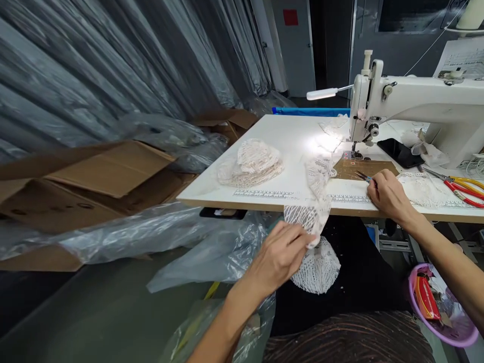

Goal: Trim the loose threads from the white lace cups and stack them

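Head view: a bench (280, 131) is seen from the seat, and clock directions are taken from the left grip.
Left hand (282, 254): thumb and fingertips are brought together, clamped on the lace strip just below the bench's front edge.
Lace strip (319, 199): it is laid on the bench toward 1 o'clock, draped over the edge, and hung in a rounded end at 5 o'clock above the dark-clad lap; whether it is caught under the needle cannot be told.
Lace handling: very light, limp and soft behaviour is to be expected; the open mesh could easily be snagged or stretched, though little slipping is likely.
Best hold: a denser border should be pinched flat, clear of any points.
Right hand (389, 196): at 2 o'clock, the grip is closed around a small pointed tool (363, 176), probably thread snips, with its tips over the brown plate (378, 169).
Sewing machine (416, 96): it is mounted on the bench toward 1 o'clock.
Lace stack (257, 164): pieces are piled loosely at 11 o'clock.
Phone (401, 153): it is laid at 2 o'clock, beyond the right hand.
Scissors (459, 187): red and yellow handles are seen between 2 and 3 o'clock.
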Tool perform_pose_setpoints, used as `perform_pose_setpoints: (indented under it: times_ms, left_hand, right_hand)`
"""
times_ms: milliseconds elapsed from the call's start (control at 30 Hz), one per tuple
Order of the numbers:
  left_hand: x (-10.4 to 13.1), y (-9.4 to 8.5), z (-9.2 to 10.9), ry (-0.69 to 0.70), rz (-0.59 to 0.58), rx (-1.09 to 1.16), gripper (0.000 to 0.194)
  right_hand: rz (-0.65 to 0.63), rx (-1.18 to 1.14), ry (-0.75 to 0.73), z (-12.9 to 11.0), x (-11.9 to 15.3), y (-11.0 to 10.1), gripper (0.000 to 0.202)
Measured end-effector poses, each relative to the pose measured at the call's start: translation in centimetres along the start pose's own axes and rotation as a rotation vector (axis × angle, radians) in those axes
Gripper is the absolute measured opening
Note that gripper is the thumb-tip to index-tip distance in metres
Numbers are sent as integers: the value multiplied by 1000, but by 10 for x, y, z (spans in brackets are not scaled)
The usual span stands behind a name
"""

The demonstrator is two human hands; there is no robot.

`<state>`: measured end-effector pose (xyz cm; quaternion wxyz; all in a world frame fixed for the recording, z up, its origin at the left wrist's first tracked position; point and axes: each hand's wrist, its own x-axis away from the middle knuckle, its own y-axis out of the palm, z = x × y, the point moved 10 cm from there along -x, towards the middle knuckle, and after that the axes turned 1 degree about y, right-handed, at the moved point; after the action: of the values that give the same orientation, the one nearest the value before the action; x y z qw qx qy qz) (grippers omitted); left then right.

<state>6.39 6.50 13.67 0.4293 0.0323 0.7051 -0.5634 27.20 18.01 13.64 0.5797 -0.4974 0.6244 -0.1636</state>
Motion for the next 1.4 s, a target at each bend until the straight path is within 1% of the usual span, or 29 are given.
perform_pose_setpoints:
  times_ms: [67, 100, 133, 200, 267, 367, 433, 500, 567, 600, 633, 667, 700, 767, 800, 833, 867, 900, 967, 1000, 1067, 1133, 1200, 1267, 1333, 1400]
  left_hand:
    - [20, -11, 15, -54, -76, 88, 25]
    - [29, -15, 21, -90, -117, 123, 25]
    - [37, -17, 27, -121, -148, 151, 26]
    - [48, -18, 37, -169, -186, 189, 26]
    - [51, -16, 46, -176, -164, 213, 26]
    - [47, -7, 57, -148, -73, 222, 20]
    - [42, 4, 65, -122, -28, 214, 16]
    - [39, 16, 73, -92, -17, 209, 15]
    - [37, 28, 77, -70, -30, 239, 15]
    - [37, 32, 76, -66, -31, 288, 14]
    - [39, 35, 71, -82, -16, 353, 11]
    - [41, 36, 61, -121, 15, 421, 7]
    - [44, 37, 45, -191, 58, 483, 4]
    - [54, 42, 5, -410, 141, 571, 7]
    - [60, 50, -15, -534, 149, 621, 12]
    - [66, 63, -30, -643, 124, 707, 22]
    - [70, 78, -39, -732, 75, 831, 33]
    - [73, 96, -42, -806, 13, 976, 45]
    - [76, 126, -34, -911, -111, 1258, 60]
    - [77, 136, -28, -957, -151, 1359, 63]
    - [81, 146, -19, -1048, -164, 1458, 61]
    - [87, 145, -18, -1128, -113, 1440, 53]
    - [93, 138, -21, -1175, -55, 1369, 47]
    - [96, 129, -26, -1187, -35, 1283, 45]
    - [97, 122, -30, -1179, -38, 1209, 43]
    - [94, 115, -31, -1151, -44, 1157, 41]
  right_hand:
    - [50, -256, 67, -8, 15, -13, 16]
    - [40, -416, 117, -12, 24, -15, 14]
    - [5, -585, 174, -18, 33, -13, 13]
    - [-106, -862, 267, -37, 55, 0, 14]
    - [-241, -1007, 321, -60, 77, 18, 19]
    - [-470, -1034, 414, -85, 109, 54, 26]
    - [-585, -982, 473, -92, 126, 73, 32]
    - [-636, -936, 488, -93, 135, 84, 33]
    - [-651, -925, 477, -92, 137, 87, 29]
    - [-652, -933, 470, -91, 137, 87, 28]
    - [-657, -948, 463, -89, 136, 88, 28]
    - [-662, -968, 456, -87, 136, 88, 29]
    - [-666, -993, 451, -86, 136, 88, 29]
    - [-662, -1053, 444, -84, 135, 88, 30]
    - [-657, -1078, 447, -83, 135, 89, 29]
    - [-653, -1098, 454, -82, 135, 89, 28]
    - [-651, -1112, 459, -82, 136, 90, 28]
    - [-652, -1121, 463, -83, 136, 90, 27]
    - [-664, -1122, 455, -85, 138, 91, 28]
    - [-673, -1114, 442, -86, 139, 91, 29]
    - [-688, -1063, 410, -85, 140, 91, 32]
    - [-690, -955, 386, -81, 138, 91, 35]
    - [-660, -840, 360, -75, 133, 89, 41]
    - [-628, -754, 316, -74, 125, 87, 51]
    - [-628, -695, 260, -79, 119, 89, 59]
    - [-643, -650, 210, -85, 115, 93, 60]
